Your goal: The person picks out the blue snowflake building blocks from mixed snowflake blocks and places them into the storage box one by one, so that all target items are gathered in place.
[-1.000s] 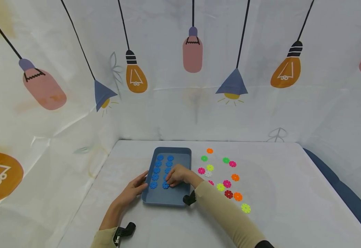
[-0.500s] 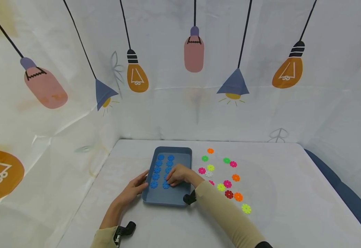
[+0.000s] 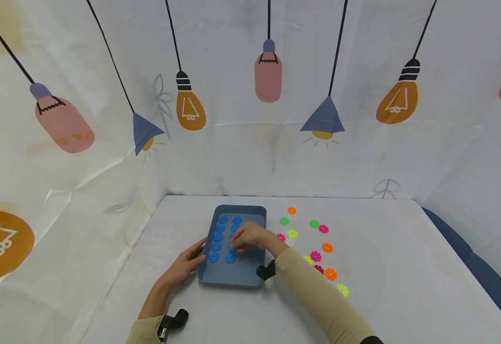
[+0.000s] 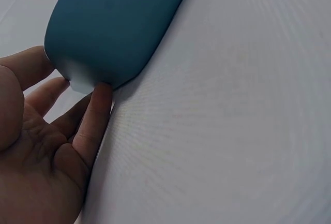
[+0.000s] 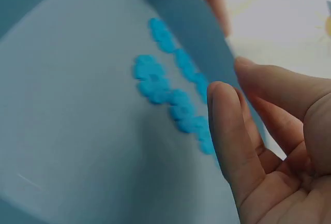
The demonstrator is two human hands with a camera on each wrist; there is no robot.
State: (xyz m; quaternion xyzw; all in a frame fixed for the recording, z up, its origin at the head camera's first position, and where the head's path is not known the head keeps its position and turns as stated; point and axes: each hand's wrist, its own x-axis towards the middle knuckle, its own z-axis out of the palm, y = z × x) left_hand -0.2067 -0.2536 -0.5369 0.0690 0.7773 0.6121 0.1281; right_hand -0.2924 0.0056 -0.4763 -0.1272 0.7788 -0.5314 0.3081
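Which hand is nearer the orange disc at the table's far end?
Right. The right hand hovers over the tray, nearer the orange disc; the left hand touches the tray's left edge.

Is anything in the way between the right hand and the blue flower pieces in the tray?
Nothing visible. The right hand hovers just above the two rows of blue flower pieces inside the blue tray, fingers relaxed and empty in the wrist view. The left hand rests against the tray's outer left wall, off to the side.
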